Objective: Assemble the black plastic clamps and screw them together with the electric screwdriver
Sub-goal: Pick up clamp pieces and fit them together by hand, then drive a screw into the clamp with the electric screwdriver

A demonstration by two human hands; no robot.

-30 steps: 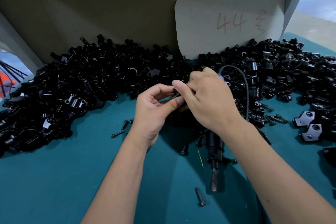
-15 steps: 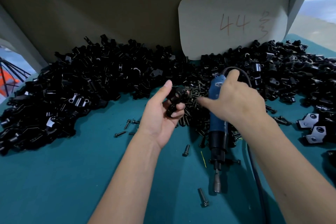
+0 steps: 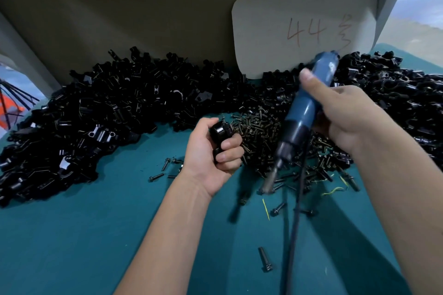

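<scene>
Two hands share the one head view we have. Our left hand (image 3: 212, 151) is curled tight round a clamp (image 3: 219, 133), near the centre of the frame, above the mat (image 3: 72, 235). Our right hand (image 3: 345, 115), at 3 o'clock from it and well apart, is wrapped round the blue driver (image 3: 309, 103), which tilts with its bit (image 3: 269, 179) pointing down toward 7 o'clock, over the screws (image 3: 268, 132).

What we judge could go wrong: the bit is blurred, so we cannot tell how steady it is; if it meets the screw off-axis it may skip off the head and hit our left fingers (image 3: 227, 148), or start the screw crooked. The clamp halves could also shift apart if our grip slackens. The cord (image 3: 296, 211) hangs across the mat and could drag loose screws.

The clamp looks glossy black, rounded at the top, mostly hidden by fingers; a small screw seems to stand at its 1 o'clock edge, though we cannot tell for sure. Piles (image 3: 96, 115) of like parts lie from 9 to 3 o'clock
</scene>
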